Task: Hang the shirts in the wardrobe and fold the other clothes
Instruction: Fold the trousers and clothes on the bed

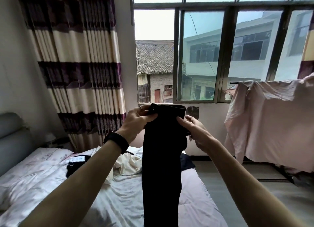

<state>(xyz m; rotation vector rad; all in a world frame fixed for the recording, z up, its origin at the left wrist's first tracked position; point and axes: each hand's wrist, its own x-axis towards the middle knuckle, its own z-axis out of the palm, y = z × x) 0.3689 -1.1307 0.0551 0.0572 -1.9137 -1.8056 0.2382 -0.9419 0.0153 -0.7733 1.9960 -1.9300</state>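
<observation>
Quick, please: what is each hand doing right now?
Left hand: pinches the waistband of the black trousers.
Right hand: holds the same trousers at their side.

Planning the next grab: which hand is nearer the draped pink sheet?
Right. The right hand grips the black trousers on the side toward the pink sheet; the left hand holds the side away from it.

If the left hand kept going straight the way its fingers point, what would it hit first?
The long black fabric garment, whose top band the left hand already pinches. Its fingers point rightward across the cloth, so beyond it the right hand, gripping the other edge, seems next, though depth is unclear.
</observation>
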